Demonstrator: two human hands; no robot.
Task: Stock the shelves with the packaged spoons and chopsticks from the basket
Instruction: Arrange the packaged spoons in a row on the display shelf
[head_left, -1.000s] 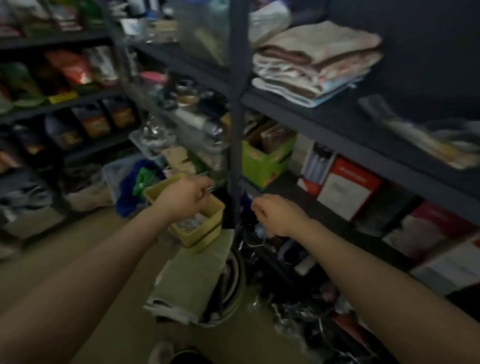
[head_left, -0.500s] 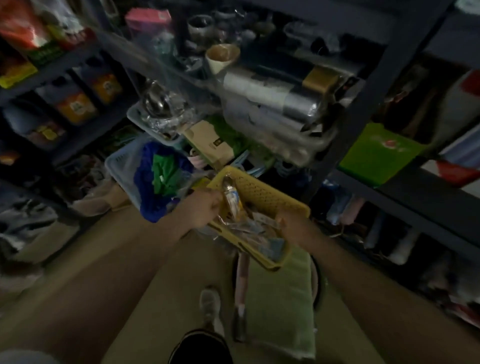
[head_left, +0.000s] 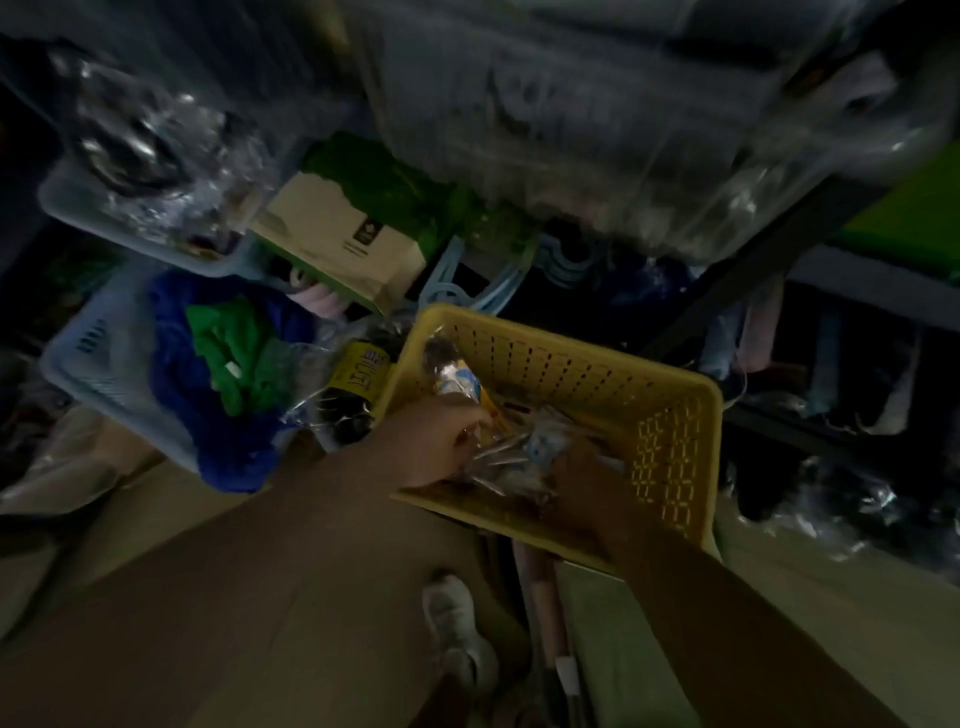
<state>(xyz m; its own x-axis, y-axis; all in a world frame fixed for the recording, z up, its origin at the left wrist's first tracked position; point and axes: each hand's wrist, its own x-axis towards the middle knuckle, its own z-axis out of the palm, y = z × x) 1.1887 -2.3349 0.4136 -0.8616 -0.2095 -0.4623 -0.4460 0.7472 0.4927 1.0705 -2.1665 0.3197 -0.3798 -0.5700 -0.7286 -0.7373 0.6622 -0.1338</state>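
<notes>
The frame is dim and blurred, so we cannot tell whether our left hand (head_left: 441, 447) and right hand (head_left: 587, 483) grip the clear packets (head_left: 509, 457) they touch inside the yellow basket (head_left: 670, 415) at centre. The shelves (head_left: 769, 244) above are smeared. A blue bin (head_left: 93, 358) sits at left, and a white shoe (head_left: 452, 623) shows below.

Yellow perforated basket (head_left: 587, 364), tilted, clear-wrapped packets of spoons and chopsticks (head_left: 511, 452) heaped inside, details blurred
</notes>
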